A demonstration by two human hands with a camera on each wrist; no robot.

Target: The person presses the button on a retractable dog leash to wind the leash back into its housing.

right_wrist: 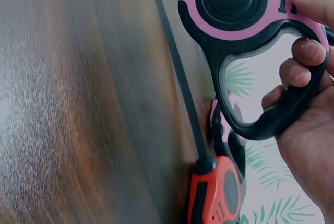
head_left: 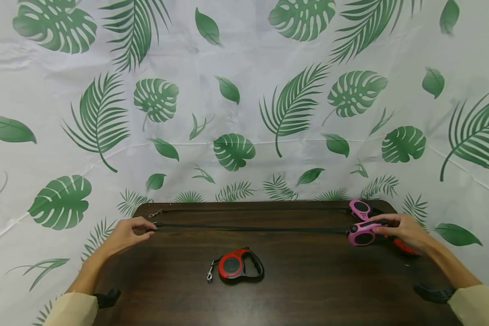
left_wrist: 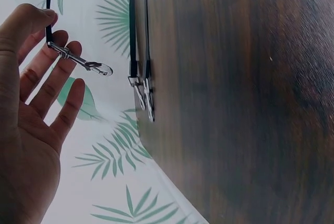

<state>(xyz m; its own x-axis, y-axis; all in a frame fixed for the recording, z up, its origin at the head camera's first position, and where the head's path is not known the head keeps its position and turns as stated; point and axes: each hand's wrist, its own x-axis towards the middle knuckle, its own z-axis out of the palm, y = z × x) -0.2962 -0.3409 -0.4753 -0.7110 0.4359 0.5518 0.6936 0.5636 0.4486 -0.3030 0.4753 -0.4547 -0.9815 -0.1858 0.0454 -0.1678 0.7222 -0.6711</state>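
My right hand (head_left: 405,228) grips the black handle of a pink retractable dog leash (head_left: 361,235), its fingers curled through the loop in the right wrist view. The leash's black strap (head_left: 252,228) stretches straight across to my left hand (head_left: 126,235). There, thumb and finger pinch the strap just by its metal clip (left_wrist: 83,62), while the other fingers are spread. A second pink leash (head_left: 359,208) lies behind, with its strap drawn out leftward. Beside it is a red leash (right_wrist: 222,187), mostly hidden by my right hand in the head view.
Another red leash (head_left: 230,265) rests mid-table near the front, with its silver clip (head_left: 209,274) beside it. Two metal clips (left_wrist: 150,101) lie near the left edge of the dark wooden table (head_left: 301,280). A white leaf-print cloth (head_left: 244,113) hangs behind.
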